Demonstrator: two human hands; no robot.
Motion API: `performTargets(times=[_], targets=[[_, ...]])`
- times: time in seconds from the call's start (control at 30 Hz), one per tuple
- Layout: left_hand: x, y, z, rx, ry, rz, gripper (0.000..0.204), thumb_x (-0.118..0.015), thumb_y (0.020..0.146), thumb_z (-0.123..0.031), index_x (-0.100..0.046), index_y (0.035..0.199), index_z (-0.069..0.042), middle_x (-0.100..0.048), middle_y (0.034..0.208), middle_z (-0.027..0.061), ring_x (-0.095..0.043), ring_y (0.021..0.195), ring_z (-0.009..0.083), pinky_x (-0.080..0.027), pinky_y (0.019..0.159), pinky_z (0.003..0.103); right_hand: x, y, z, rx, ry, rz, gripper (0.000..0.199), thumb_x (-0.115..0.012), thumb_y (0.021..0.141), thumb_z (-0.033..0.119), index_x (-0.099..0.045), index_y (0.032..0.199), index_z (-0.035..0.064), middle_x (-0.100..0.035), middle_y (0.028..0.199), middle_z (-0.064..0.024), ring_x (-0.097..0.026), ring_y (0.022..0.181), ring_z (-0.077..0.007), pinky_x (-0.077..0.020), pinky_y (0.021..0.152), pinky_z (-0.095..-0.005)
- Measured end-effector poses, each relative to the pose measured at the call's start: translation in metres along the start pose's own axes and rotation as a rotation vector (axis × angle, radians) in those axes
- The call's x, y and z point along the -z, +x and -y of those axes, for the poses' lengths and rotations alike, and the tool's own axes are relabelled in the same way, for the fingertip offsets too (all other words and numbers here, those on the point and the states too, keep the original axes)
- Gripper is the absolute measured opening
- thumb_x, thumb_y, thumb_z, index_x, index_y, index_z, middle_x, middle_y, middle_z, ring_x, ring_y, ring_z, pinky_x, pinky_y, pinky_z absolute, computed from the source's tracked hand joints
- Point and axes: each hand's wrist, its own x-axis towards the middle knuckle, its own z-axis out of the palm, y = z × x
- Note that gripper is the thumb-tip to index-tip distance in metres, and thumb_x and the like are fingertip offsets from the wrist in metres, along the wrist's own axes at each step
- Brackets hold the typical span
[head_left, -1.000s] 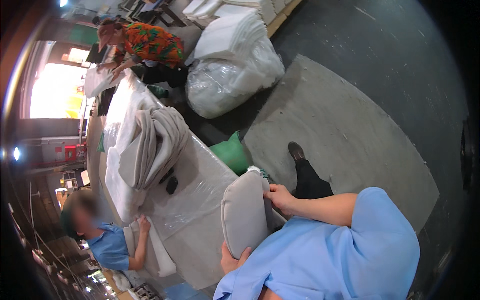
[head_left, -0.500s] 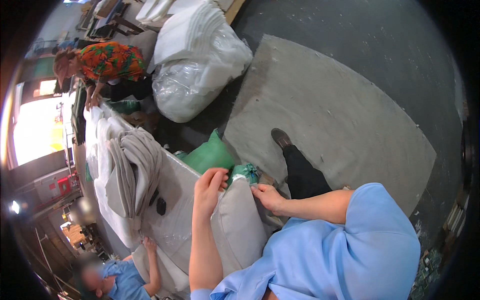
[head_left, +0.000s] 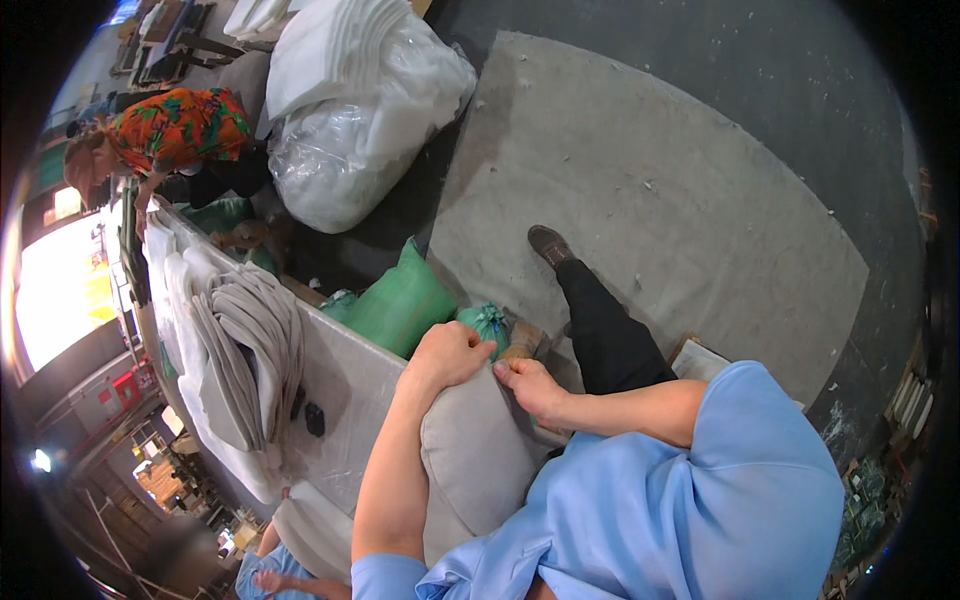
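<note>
A light grey, stuffed cushion (head_left: 475, 440) with a seam along its side lies against me, its narrow end pointing away. At that far end my left hand (head_left: 450, 355) is closed, its fingers curled down over the cushion's edge. My right hand (head_left: 533, 388) pinches the same edge a little to the right, thumb and forefinger pressed together. A small gap separates the two hands. Whatever the left fingertips grip beneath the hand is hidden.
Left of me runs a table (head_left: 345, 400) bearing folded grey covers (head_left: 250, 350) and a small black object (head_left: 315, 419). Green sacks (head_left: 400, 300) stand beyond the cushion. Plastic-wrapped white padding (head_left: 340, 150) lies farther off. One co-worker (head_left: 180, 130) bends at the table's far end; another (head_left: 290, 575) is at lower left.
My left hand has come down onto the cushion's far edge, nearer the right hand. The view has shifted slightly. The lower-left co-worker's hand has moved off the grey fabric.
</note>
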Motion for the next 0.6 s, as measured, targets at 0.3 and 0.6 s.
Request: performTargets(times=[0.3,0.6], targets=[[0.007,0.017,-0.001,-0.002,0.086,0.222,0.024,-0.077,0.080,-0.027,-0.079,0.087,-0.004,-0.076,0.087,0.0218,-0.075,0.082,0.0332,-0.059,0.077,0.043,-0.001,-0.005,0.011,-0.036,0.030,0.007,0.030,-0.052,0.114,0.030,-0.069,0.104,0.0082,-0.067,0.095,0.0030,-0.056,0.089,-0.0084,-0.0475,0.082,-0.0310],[-0.042,0.029,0.066,0.154,-1.043,0.188,0.018,-0.073,0.096,-0.016,-0.068,0.082,-0.006,-0.067,0.076,-0.0008,-0.059,0.064,0.0106,-0.049,0.059,0.030,0.003,0.014,0.008,-0.006,0.110,-0.025,0.030,-0.052,0.113,0.029,-0.070,0.104,0.0062,-0.068,0.094,0.0023,-0.057,0.087,-0.0093,-0.0471,0.081,-0.0306]])
